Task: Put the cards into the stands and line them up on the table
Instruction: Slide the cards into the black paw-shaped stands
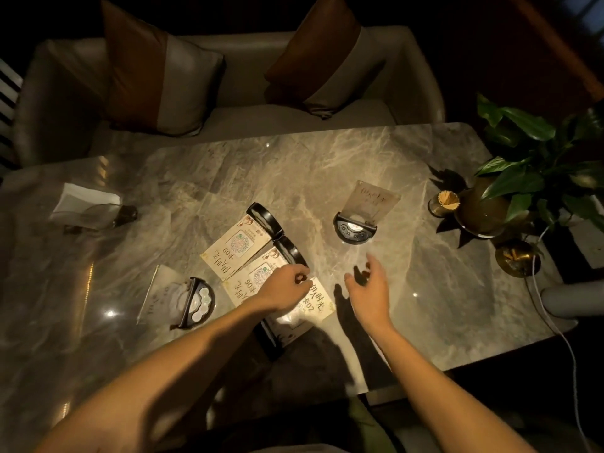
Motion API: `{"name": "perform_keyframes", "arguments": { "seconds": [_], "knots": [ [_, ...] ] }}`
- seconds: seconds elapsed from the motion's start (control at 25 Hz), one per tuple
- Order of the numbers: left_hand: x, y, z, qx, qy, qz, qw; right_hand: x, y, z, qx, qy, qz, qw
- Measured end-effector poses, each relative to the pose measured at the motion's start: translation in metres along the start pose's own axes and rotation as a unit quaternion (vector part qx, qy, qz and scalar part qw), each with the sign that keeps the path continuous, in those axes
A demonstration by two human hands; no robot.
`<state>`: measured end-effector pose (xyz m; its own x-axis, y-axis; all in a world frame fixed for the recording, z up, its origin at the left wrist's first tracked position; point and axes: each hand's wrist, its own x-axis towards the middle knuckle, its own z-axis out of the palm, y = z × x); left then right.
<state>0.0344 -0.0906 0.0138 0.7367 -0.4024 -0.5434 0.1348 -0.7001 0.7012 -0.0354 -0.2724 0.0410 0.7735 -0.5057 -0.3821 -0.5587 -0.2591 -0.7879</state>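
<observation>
Three cream cards with QR codes lie overlapping at the table's middle: the 09 card [236, 249], the 06 card [250, 282] and the 02 card [313, 304]. My left hand [284, 286] rests on the 06 and 02 cards, fingers curled at their edges; I cannot tell if it pinches one. My right hand [367, 286] hovers open just right of them, holding nothing. Two black stands lie beside the cards, one [264, 217] at the back and one [291, 251] near my left hand. A stand [354, 228] holds an upright clear card [372, 201]. Another stand [196, 302] holds a clear card [160, 294].
A marble table [425, 273] fronts a sofa with two cushions [157, 80]. A napkin holder [88, 207] stands at the left. At the right stand a potted plant [523, 178], a toothpick cup [444, 202], a brass dish [516, 256] and a white cable [555, 328].
</observation>
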Motion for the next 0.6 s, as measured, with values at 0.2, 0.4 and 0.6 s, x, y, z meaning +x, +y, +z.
{"name": "perform_keyframes", "arguments": {
  "seconds": [0.2, 0.4, 0.6],
  "knots": [
    [-0.018, -0.045, 0.019, 0.16, -0.003, -0.034, 0.987, -0.05, 0.05, 0.047, 0.108, -0.106, 0.247, 0.957],
    [-0.03, -0.068, 0.028, 0.194, 0.023, -0.028, 0.98, -0.077, 0.071, 0.072, 0.199, -0.121, 0.324, 0.917],
    [-0.028, -0.076, 0.032, 0.194, 0.015, -0.045, 0.98, -0.059, 0.107, 0.096, 0.232, -0.123, 0.3, 0.917]
  ]
}}
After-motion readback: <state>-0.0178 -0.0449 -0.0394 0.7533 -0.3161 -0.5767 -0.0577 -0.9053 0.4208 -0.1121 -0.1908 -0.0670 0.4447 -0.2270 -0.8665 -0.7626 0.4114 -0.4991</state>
